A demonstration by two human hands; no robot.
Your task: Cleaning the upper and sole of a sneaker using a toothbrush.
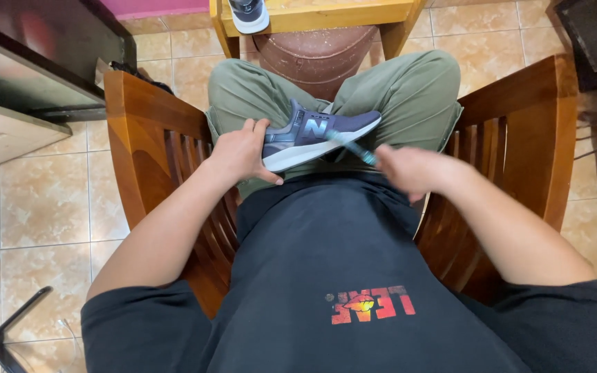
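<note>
The dark blue-grey sneaker (316,135) has a matt cloth upper with smoother, faintly shiny panels at its side, and a white sole that looks like smooth rubber. Under the sneaker, the olive-green trousers (409,90) are plain matt woven cloth. The slim teal brush (354,147), against the sneaker's side, appears to be smooth plastic, though blur hides its finish. Around the sneaker, the reddish-brown wooden armchair (143,131) is varnished and glossy, with visible grain. Nearer the camera than the sneaker, the black cotton shirt (326,242) is matt. The beige floor tiles (43,200) are polished and mottled
</note>
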